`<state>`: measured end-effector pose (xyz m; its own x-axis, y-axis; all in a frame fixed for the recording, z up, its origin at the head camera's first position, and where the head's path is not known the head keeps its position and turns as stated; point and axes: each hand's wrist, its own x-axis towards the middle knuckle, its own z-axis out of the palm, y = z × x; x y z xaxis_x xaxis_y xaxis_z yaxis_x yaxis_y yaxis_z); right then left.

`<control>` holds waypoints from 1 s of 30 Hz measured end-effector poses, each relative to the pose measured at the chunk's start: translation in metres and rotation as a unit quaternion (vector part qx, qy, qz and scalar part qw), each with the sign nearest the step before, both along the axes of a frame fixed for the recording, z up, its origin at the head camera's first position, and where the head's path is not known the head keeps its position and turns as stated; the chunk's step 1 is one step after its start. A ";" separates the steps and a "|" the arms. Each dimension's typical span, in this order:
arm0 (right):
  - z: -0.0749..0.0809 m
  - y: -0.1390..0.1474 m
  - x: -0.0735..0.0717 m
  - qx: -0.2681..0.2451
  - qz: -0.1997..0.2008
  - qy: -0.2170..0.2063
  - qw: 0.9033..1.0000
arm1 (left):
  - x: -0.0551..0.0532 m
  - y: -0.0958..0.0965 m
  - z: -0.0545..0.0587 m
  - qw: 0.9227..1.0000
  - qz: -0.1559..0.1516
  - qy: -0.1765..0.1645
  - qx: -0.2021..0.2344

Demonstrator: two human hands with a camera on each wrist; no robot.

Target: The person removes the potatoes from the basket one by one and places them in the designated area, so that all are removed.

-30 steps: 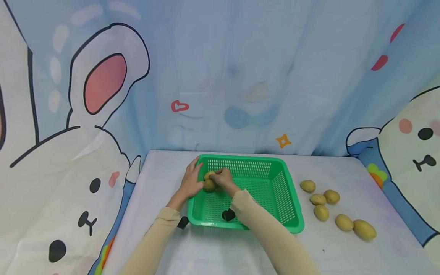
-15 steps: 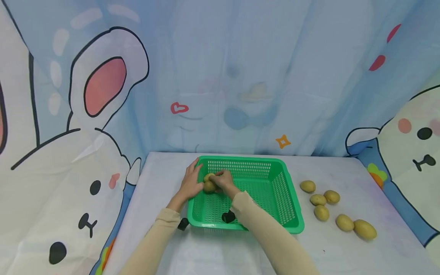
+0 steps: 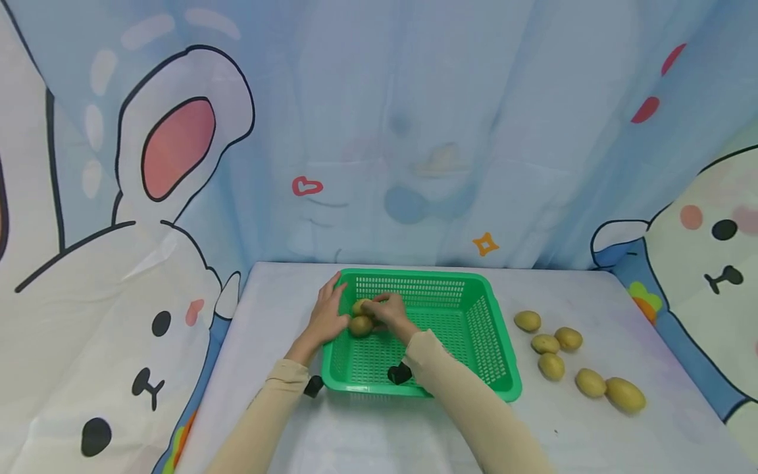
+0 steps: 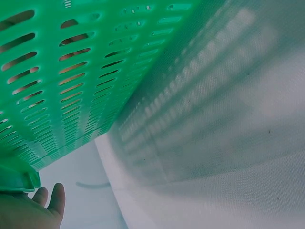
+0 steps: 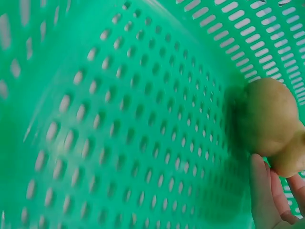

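A green plastic basket (image 3: 438,388) with slotted walls stands on the table. My left hand (image 3: 325,317) rests on its left rim, the fingers lying fairly straight; in the left wrist view two fingertips (image 4: 57,198) reach past the rim. Inside the basket near that side lie two potatoes: a nearer, brownish one (image 3: 360,326) and a yellower one (image 3: 358,307) behind it. My right hand (image 3: 391,312) pinches the farther potato with curled fingertips, which partly cover it. In the right wrist view the larger-looking potato (image 5: 269,117) stands against the wall, with fingers (image 5: 259,183) just below.
Several loose potatoes (image 3: 551,365) lie on the white tablecloth (image 3: 580,447) to the right of the basket. Behind the table hangs a pale blue cartoon-printed curtain (image 3: 355,131). A black wrist device (image 3: 399,374) shows by the right sleeve.
My right hand has shifted slightly to the right, and more of the nearer potato shows. The left hand keeps its place on the rim. The head view has moved a little.
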<state>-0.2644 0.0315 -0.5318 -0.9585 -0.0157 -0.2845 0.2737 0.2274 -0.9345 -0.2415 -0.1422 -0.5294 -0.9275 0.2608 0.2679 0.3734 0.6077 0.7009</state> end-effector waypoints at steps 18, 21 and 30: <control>0.057 0.092 0.027 0.035 0.053 0.036 0.997 | 0.003 0.003 0.007 0.999 0.006 -0.035 -0.007; 0.066 0.123 0.040 0.047 0.048 0.043 0.997 | 0.004 0.003 0.007 0.999 0.005 -0.039 -0.007; 0.069 0.218 0.079 0.056 -0.004 0.025 0.998 | 0.006 0.005 0.009 0.999 0.007 -0.042 -0.010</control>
